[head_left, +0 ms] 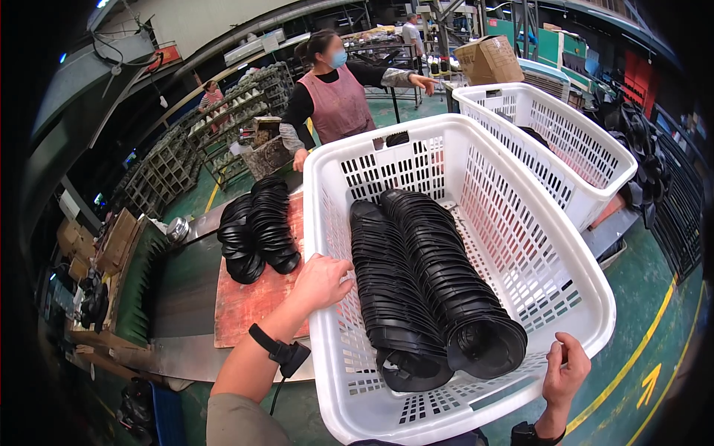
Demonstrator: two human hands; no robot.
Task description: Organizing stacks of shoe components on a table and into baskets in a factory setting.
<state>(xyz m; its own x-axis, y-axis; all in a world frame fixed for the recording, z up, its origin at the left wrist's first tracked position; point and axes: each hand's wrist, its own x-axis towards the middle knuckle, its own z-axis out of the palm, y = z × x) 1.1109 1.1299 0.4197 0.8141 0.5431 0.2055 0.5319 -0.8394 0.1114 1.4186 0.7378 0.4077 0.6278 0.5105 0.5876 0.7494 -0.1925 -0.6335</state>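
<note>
Filling the middle of my head view is a white slotted basket (465, 119), angled away from me, with 2 long stacks of black curved pieces (394, 290) lying side by side on its floor. The pieces nest closely, and the near ends of both stacks show hollow, cup-like openings. From my remote seat I see the left grip (325, 281) at the basket's left rim, fingers partly bent and reaching just over the edge; I cannot tell whether it clamps the plastic. The right grip (567, 369) is at the near right corner, fingers loosely curled beside the rim, holding none of the black pieces; its contact with the basket is unclear to me. A black strap device (281, 353) with a cable sits on the left wrist, and a black band (532, 433) on the right.

Left of the basket, a worn red board (242, 312) lies on the worktop (182, 305), carrying 2 shorter black stacks (253, 227). Across from me, a person in a pink apron (338, 104) stretches 1 arm out sideways; their other hand is near the basket's far left corner. A 2nd white basket (547, 111) stands behind on the right, near a cardboard box (491, 61).
</note>
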